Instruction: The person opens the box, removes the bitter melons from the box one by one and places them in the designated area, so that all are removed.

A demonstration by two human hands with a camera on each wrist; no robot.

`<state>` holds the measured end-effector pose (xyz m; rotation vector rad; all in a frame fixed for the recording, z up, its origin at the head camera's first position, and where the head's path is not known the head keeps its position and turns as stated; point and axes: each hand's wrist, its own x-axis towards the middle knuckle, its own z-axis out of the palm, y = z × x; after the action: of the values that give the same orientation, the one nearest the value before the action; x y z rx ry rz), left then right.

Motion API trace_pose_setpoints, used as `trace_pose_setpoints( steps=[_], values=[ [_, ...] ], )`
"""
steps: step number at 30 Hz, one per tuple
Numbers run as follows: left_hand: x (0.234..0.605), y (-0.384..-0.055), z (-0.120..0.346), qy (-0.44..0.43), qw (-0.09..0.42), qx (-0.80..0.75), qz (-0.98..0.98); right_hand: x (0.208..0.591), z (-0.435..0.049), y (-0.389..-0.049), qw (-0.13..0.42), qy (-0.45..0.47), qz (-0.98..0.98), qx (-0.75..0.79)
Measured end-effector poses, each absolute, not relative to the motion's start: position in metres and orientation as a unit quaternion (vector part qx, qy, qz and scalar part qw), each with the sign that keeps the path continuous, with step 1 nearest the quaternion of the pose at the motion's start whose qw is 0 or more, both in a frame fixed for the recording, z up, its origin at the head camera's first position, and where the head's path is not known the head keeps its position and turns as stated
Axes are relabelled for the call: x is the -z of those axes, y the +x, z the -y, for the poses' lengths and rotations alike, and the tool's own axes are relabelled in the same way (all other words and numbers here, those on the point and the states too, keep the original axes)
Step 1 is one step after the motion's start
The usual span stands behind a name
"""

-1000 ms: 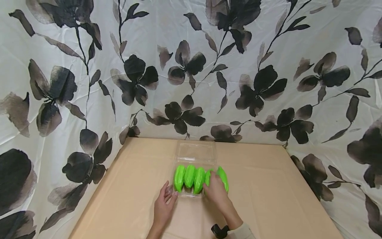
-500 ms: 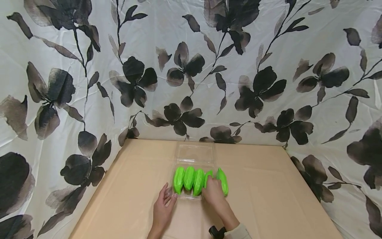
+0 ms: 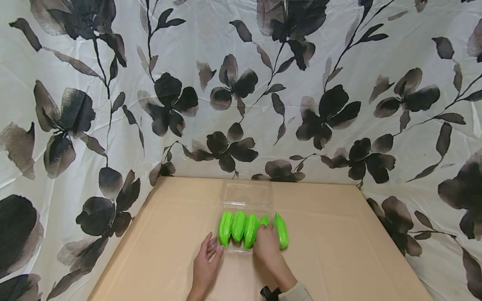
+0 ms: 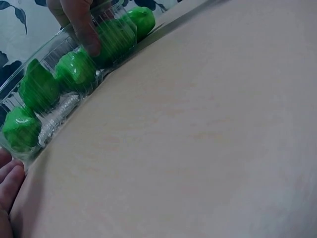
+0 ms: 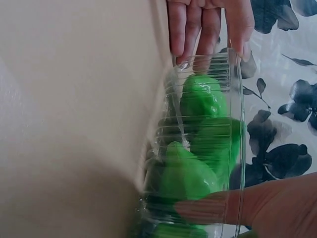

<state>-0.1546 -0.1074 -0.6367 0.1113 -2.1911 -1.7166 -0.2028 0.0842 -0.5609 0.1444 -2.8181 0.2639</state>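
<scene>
A clear plastic clamshell box stands on the table with its lid folded back. Three bright green, ridged, cucumber-like pieces lie side by side in it. At the box's right end my right hand holds a fourth green piece, its thumb down inside the wall; most of that piece is hidden by the hand. My left hand holds the front left corner, thumb at the rim and fingers along the outer wall. Another green piece lies outside, just right of the box.
The tan table extends around the box on both sides. Behind it and at the sides hangs white cloth with dark printed flowers. A black band is on the right wrist.
My right hand has drawn slightly toward the front and left, uncovering more of the far tip of the fourth green piece and of the one outside. My left hand stays at the corner.
</scene>
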Motion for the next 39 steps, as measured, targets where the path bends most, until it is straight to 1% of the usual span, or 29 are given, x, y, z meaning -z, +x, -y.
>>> trace_pose_setpoints(
  steps=[14, 20, 25, 31, 35, 39],
  values=[
    [0.641, -0.155, 0.107, 0.038, 0.165, 0.61, 0.774, 0.563, -0.077, -0.208, 0.138, 0.021, 0.99, -0.03],
    [0.641, -0.156, 0.107, 0.039, 0.172, 0.607, 0.775, 0.567, -0.073, -0.212, 0.166, 0.019, 0.986, -0.01],
    [0.64, -0.157, 0.107, 0.042, 0.174, 0.608, 0.774, 0.569, -0.072, -0.213, 0.192, 0.025, 0.981, -0.029],
    [0.642, -0.155, 0.108, 0.039, 0.179, 0.613, 0.768, 0.574, -0.074, -0.214, 0.205, 0.035, 0.977, -0.048],
    [0.643, -0.155, 0.108, 0.041, 0.179, 0.613, 0.768, 0.572, -0.076, -0.215, 0.203, 0.039, 0.976, -0.066],
    [0.643, -0.156, 0.108, 0.038, 0.181, 0.613, 0.768, 0.563, -0.08, -0.214, 0.194, 0.041, 0.975, -0.1]
  ],
)
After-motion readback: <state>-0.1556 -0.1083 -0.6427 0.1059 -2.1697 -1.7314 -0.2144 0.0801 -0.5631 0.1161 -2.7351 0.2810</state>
